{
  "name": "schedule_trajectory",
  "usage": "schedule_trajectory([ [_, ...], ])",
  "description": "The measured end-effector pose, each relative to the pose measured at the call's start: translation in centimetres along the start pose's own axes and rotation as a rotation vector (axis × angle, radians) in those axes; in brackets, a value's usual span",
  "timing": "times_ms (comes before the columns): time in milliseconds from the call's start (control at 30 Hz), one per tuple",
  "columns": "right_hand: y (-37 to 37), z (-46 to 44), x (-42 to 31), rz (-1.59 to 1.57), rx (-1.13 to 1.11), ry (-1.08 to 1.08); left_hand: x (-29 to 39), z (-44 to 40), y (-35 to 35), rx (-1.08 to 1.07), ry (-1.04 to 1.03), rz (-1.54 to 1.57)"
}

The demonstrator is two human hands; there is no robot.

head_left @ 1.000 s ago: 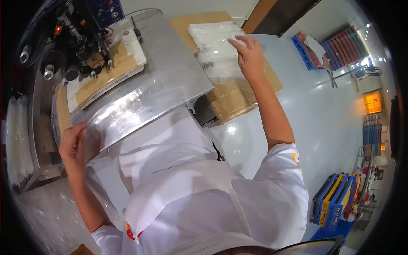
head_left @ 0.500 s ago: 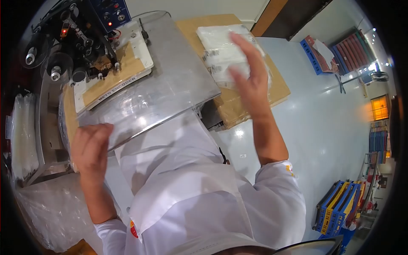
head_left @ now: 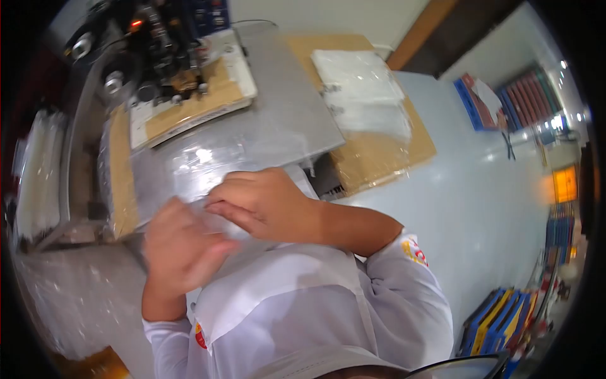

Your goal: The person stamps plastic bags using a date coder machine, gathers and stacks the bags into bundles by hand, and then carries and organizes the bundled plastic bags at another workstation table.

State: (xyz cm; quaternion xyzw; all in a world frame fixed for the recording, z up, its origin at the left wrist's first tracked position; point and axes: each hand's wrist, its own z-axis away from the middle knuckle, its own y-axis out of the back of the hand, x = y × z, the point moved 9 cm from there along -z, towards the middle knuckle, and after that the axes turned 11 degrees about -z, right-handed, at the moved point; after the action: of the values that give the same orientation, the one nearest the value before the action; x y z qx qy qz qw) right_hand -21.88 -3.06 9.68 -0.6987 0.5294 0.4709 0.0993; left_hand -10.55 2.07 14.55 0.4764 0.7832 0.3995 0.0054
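Note:
Both hands are close together over the front edge of the metal table (head_left: 278, 95), before the white-clothed torso. My left hand (head_left: 184, 247) is smeared by motion, its thumb pointing toward the right hand; its grip is unclear. My right hand (head_left: 268, 203) has its fingers curled and pressed together, at something pale and see-through between the hands, too blurred to make out. Clear plastic film (head_left: 205, 158) lies shiny on the table just beyond them. Behind it stands the encoder machine (head_left: 167, 57) on its white and brown base (head_left: 196, 104), a red light lit.
White plastic packs (head_left: 360, 88) lie on a brown cardboard stack (head_left: 420, 148) right of the table. Clear bags (head_left: 47, 177) stand at the far left. Blue and yellow crates (head_left: 495, 322) are at the lower right, with another blue crate (head_left: 473, 104) at the upper right.
My right hand has left the white packs and come in to the table's front edge, its fingers closing. My left hand has moved right and down to meet it. The view has shifted slightly.

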Motion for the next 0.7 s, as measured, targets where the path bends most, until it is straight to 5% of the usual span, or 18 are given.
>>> schedule_trajectory([
  [33,-0.3,-0.3,0.2,0.013,-0.031,0.011,0.6,-0.3,-1.5,-0.073,-0.141,-0.117],
  [100,1.5,-0.2,0.3,0.003,0.012,-0.047,-6.8,1.7,-0.1,0.118,0.368,-0.015],
  [300,4.8,-3.4,-2.5,0.480,-0.106,0.161,-7.9,0.2,2.3,0.216,0.242,0.012],
  [433,4.7,-5.9,-1.7,0.869,-0.068,0.323,-11.7,-0.8,2.5,0.256,0.382,-0.191],
  [533,3.8,-6.3,7.6,1.042,-0.213,0.102,-12.8,0.4,0.8,0.176,0.312,-0.414],
  [700,3.0,-7.7,10.8,1.066,-0.255,0.041,-12.4,0.3,-1.4,0.076,0.235,-0.592],
])
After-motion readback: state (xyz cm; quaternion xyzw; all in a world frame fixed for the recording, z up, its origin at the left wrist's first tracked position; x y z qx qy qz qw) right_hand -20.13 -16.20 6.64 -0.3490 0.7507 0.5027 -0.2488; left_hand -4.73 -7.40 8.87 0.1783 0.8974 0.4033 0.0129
